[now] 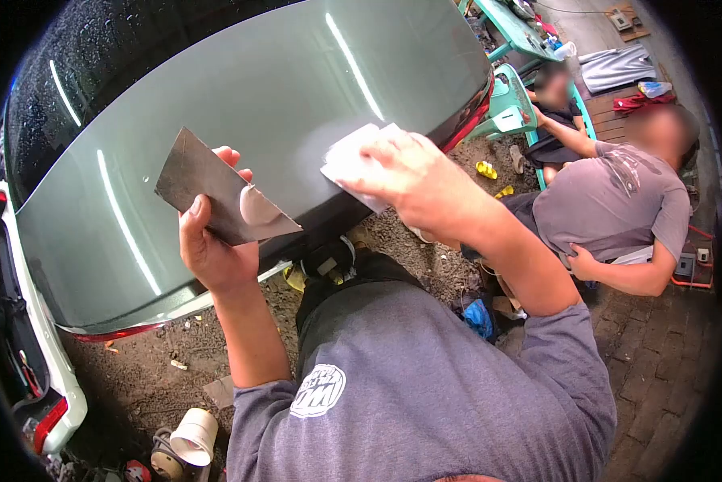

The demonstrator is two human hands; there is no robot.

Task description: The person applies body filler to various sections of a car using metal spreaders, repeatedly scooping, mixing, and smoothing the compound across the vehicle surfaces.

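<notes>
Head view, left hand [204, 245]: pinching the grey plate [200, 177], thumb on its face, fingers curling behind; plate hanging in front of the panel's lower edge.
Paste blob [258, 207]: sitting by the plate's right edge, near its lower right corner, on the side facing the right hand.
Right hand [413, 173]: pinching the white sheet [349, 165], fingers on top; can't tell its material.
Key relation: plate's long axis running upper left to lower right; paste lying left of the right hand's grip and slightly lower in view; gap between them.
Panel [240, 88]: curving, grey-green, reflecting light strips; sheet seemingly resting near its lower edge, pale haze showing beside it.
Room: person in a grey shirt [618, 193] sitting at right, green chair [509, 100] standing beyond the tail light [469, 116], white container [194, 438] lying on the dirt ground [152, 361].
</notes>
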